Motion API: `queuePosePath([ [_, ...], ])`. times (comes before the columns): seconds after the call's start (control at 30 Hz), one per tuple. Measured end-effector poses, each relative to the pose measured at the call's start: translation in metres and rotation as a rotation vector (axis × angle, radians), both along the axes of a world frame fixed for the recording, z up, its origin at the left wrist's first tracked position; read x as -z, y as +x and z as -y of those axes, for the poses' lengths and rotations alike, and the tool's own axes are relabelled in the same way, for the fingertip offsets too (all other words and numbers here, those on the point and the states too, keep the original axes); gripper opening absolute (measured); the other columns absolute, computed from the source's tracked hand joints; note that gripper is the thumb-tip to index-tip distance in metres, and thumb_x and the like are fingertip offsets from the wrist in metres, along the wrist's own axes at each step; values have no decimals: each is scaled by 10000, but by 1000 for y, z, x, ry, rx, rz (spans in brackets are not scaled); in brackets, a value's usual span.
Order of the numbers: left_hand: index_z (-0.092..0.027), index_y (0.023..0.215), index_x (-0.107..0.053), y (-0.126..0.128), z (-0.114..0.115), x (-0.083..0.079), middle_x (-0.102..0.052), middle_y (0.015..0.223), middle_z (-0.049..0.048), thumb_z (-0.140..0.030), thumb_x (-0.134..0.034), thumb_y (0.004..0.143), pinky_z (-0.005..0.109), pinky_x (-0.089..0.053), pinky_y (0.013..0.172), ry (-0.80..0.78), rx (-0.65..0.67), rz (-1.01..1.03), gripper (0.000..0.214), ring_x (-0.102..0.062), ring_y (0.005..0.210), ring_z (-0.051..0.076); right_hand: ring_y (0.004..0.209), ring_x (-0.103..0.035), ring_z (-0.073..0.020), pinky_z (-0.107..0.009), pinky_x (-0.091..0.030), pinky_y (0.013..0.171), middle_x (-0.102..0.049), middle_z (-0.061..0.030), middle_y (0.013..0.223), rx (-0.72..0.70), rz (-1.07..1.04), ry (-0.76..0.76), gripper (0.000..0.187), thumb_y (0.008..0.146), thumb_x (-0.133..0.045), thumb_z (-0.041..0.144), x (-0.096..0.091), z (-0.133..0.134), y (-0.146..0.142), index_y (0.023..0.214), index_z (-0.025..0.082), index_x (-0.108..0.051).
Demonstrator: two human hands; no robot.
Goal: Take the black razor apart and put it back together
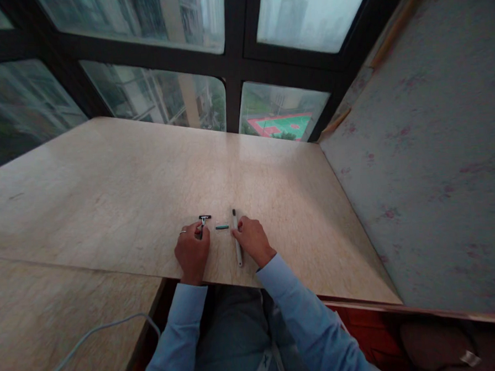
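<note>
Near the front edge of the stone-like counter (pixel 272 178), my left hand (pixel 193 251) is closed on the handle of a razor (pixel 205 217), whose dark head points away from me. A ring shows on one finger. My right hand (pixel 253 239) pinches a pale toothbrush (pixel 238 255) at its middle; the brush lies lengthwise with its dark bristle end away from me. Between the two hands lies a small dark strip with a greenish middle (pixel 222 227), like a razor blade cartridge. Neither hand touches it.
Dark-framed windows (pixel 235 70) border the counter's far side. On the right rises a flower-papered wall (pixel 428 159). A grey cable (pixel 89 332) runs over the lower surface at the front left. Under the counter at right is something red (pixel 363 329).
</note>
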State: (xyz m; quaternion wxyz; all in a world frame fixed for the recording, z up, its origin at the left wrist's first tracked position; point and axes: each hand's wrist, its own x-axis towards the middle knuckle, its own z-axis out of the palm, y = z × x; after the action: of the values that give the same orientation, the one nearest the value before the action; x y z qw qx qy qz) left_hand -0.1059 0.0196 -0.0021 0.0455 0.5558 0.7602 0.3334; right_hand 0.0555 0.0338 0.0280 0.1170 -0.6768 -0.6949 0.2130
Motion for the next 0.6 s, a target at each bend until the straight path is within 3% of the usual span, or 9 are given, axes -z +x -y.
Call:
queuePosePath([
  [0.2,-170,992,-703,0,0,-1,-681,882,75,-307,-528,837,309,-424,670,-15,-1,5,271,-617,790,215,844,-663,-207,-270,-424,709,-731,-92,892,-49,-66,26,174,887,-584,276,2,0,-13,962,143,-667],
  [0.6,-182,1016,-709,1,1,-2,-691,909,77,-315,-515,837,306,-422,676,-9,20,7,296,-618,792,213,877,-668,-205,-267,-415,737,-737,-103,934,-67,-96,25,161,913,-547,230,-3,4,-14,933,153,-687],
])
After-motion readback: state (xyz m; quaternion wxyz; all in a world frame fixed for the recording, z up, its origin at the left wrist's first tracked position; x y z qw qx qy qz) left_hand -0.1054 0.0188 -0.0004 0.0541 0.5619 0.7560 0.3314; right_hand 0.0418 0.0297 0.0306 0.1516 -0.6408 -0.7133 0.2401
